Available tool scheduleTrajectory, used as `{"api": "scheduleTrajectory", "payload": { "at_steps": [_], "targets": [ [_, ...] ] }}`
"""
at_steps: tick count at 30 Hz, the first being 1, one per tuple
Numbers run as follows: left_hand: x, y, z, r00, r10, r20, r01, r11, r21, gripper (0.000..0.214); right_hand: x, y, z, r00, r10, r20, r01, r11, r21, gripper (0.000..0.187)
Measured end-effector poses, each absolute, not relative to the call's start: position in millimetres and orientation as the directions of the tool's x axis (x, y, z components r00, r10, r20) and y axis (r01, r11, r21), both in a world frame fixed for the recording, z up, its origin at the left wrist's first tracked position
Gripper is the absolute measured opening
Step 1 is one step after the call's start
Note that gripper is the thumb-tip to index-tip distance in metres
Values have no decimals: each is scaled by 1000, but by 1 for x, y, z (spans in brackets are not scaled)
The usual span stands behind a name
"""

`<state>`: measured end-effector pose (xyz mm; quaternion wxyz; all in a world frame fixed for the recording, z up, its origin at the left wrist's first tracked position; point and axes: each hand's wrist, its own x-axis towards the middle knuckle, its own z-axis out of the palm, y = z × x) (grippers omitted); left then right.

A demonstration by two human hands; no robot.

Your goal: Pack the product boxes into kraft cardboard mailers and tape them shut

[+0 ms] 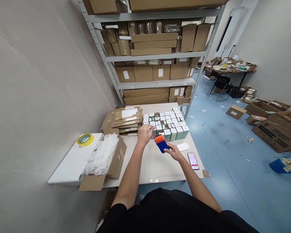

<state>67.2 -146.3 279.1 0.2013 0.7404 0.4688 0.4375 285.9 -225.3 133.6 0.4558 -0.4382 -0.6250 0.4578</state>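
My right hand (174, 152) is closed around the lower end of a small blue-and-orange box (163, 146), which is tilted above the table with its orange end away from me. To its left, my left hand (145, 133) is raised with thumb and fingertips pinched together. Whatever those fingers hold, if anything, is too small to make out. Just beyond both hands stand several small white-and-green cartons (174, 133) in close rows, some with open tops. A white slip of paper (183, 147) lies to the right of the held box.
A phone (193, 160) lies near the table's right edge. Flattened cardboard (118, 121) is stacked at the back left. An open carton (115, 160) of white plastic bags stands at the left, beside a yellow tape roll (85, 139). Behind the table rises a shelf rack (157, 57) full of boxes.
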Motion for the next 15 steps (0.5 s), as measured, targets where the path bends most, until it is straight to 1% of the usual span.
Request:
{"api": "scheduleTrajectory", "payload": {
  "at_steps": [3, 5, 6, 8, 10, 12, 15],
  "targets": [
    [65, -158, 273, 142, 849, 508, 491, -506, 709, 27, 274, -214, 133, -115, 976, 185, 139, 200, -970, 41],
    [62, -172, 271, 155, 839, 521, 453, -529, 717, 32, 268, -206, 135, -71, 978, 196, 161, 205, -965, 38],
    [58, -178, 270, 160, 840, 519, 440, -531, 724, 40, 265, -203, 137, -59, 978, 202, 174, 209, -962, 37],
    [47, -189, 272, 116, 844, 523, 421, -519, 744, 66, 259, -197, 142, -46, 977, 208, 200, 213, -956, 34],
    [29, -194, 276, 41, 843, 536, 407, -504, 762, 77, 252, -192, 147, -28, 977, 211, 225, 211, -951, 33],
    [8, -193, 281, -41, 835, 549, 395, -491, 777, 74, 242, -187, 152, -10, 975, 222, 251, 218, -943, 33],
    [-28, -187, 283, -175, 818, 548, 388, -455, 802, 63, 220, -176, 158, -7, 962, 273, 280, 264, -923, 32]
  ]
}}
